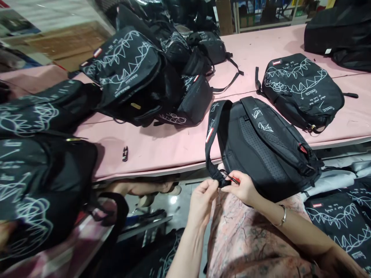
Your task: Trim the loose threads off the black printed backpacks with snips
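We find the co-worker's hand [5,234] blurred and cut off, and fingers [213,186] hide part of the strap [212,144] from us

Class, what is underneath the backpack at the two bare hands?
The backpack lies partly over the pink tabletop, with patterned clothing visible below its near edge. Its front faces down; that side and whatever it covers are hidden.
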A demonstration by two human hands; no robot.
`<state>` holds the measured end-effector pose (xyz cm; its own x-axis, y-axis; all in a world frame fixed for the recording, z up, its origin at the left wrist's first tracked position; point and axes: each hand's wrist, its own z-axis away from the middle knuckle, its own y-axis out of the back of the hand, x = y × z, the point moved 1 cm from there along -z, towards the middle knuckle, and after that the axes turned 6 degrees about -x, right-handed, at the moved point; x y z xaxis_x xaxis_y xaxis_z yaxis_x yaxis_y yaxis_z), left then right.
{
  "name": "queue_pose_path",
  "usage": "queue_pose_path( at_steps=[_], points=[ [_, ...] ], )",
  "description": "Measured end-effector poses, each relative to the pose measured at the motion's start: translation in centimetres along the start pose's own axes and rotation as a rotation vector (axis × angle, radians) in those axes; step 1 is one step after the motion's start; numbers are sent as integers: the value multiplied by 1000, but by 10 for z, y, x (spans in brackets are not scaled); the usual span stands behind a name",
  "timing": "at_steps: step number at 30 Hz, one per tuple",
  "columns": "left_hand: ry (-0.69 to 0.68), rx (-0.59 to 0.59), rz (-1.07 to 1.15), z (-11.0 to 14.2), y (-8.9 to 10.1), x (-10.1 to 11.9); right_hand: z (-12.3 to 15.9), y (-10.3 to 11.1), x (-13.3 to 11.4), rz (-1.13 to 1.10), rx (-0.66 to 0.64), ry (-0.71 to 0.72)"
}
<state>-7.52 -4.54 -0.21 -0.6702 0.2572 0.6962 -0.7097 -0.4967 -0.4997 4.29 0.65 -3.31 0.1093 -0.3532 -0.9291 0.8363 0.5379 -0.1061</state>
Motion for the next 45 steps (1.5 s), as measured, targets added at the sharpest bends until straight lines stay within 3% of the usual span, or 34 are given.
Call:
queue_pose_path(
  at_steps=[7, 15, 19, 25, 32, 35, 39, 41, 45],
  points=[
    [-62, -10, -105, 1, 0, -3, 17, 13, -18, 1, 22, 57],
    [-206, -36, -153, -1, 2, -12, 45, 25, -20, 475, 91, 221],
    [-242, -49, -197, -2, 4, -17, 46, 23, -23, 572, 127, 279],
    [-447, -101, -424, -2, 9, -20, 45, 20, -35, 677, 109, 335],
    [-482, -125, -444, -3, 11, -23, 40, 20, -34, 640, 87, 316],
    [-437, -122, -394, -2, 7, -22, 37, 19, -31, 541, 67, 266],
    [-204, -32, -161, 2, -6, -15, 37, 21, -27, 350, 81, 215],
    [-116, 45, -68, 6, -13, -9, 40, 25, -28, 477, 149, 353],
    [-52, 121, -5, 11, -24, -1, 46, 32, -31, 949, 300, 723]
  ],
)
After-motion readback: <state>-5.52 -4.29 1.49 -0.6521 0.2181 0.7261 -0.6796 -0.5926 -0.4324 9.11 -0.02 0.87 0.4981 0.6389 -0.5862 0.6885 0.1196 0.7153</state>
